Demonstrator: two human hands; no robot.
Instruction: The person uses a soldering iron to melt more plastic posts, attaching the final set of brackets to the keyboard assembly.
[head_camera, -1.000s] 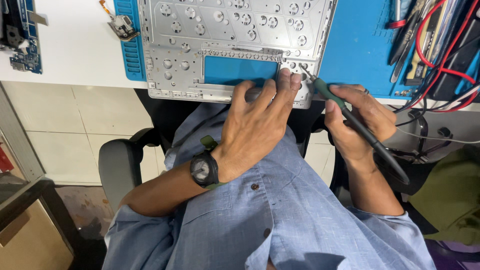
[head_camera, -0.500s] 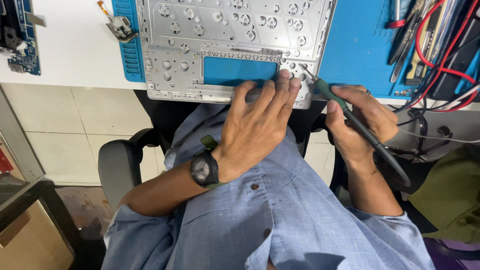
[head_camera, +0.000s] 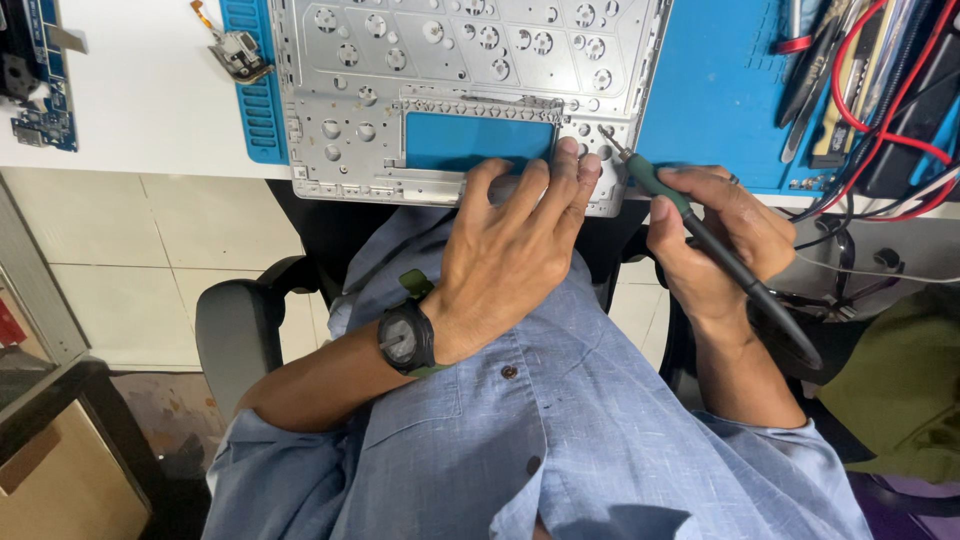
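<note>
A silver laptop palmrest frame (head_camera: 440, 60) with many round holes lies on a blue work mat (head_camera: 710, 90) at the desk's near edge. My left hand (head_camera: 510, 250), with a dark wristwatch, rests with its fingertips on the frame's lower right edge beside the rectangular trackpad opening (head_camera: 478, 142). My right hand (head_camera: 710, 235) grips a green-and-black screwdriver (head_camera: 700, 230) like a pen. Its tip touches the frame's lower right corner, just right of my left fingertips.
Red and black cables and tools (head_camera: 870, 80) crowd the mat's right side. A small hinge part (head_camera: 238, 50) lies on the mat's left strip, a circuit board (head_camera: 35, 80) at the far left of the white desk (head_camera: 140, 100). A chair armrest (head_camera: 240, 335) sits below.
The screwdriver tip has shifted slightly along the frame's corner; both hands stay in nearly the same place.
</note>
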